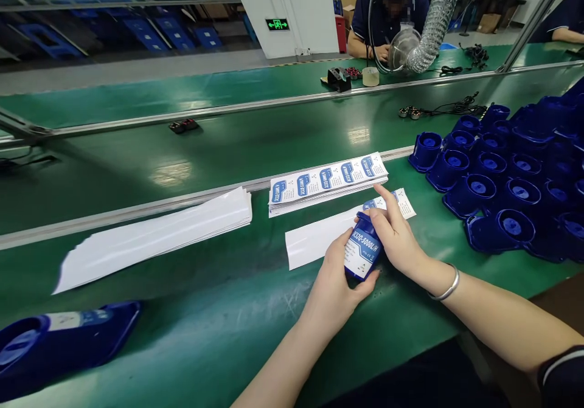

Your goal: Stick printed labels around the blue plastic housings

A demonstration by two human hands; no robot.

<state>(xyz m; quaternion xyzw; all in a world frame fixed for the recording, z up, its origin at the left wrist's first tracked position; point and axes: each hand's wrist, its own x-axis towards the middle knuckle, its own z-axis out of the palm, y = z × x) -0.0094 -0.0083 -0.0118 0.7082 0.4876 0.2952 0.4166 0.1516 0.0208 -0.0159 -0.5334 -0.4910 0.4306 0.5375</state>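
Note:
My left hand grips a dark blue plastic housing, fingers wrapped around its lower end. A white and blue printed label lies on the face of this housing. At the upper right edge, my right hand has its thumb against the housing and its index finger stretched out; its other fingers are partly hidden. Beneath both hands lies a label strip, mostly bare white, with a few printed labels at its right end. Just behind it rests a stack of printed label sheets.
Many blue housings crowd the right side. White backing strips are piled on the left, behind a labelled blue housing. A metal rail crosses the green bench. Across it, a person sits near a duct hose.

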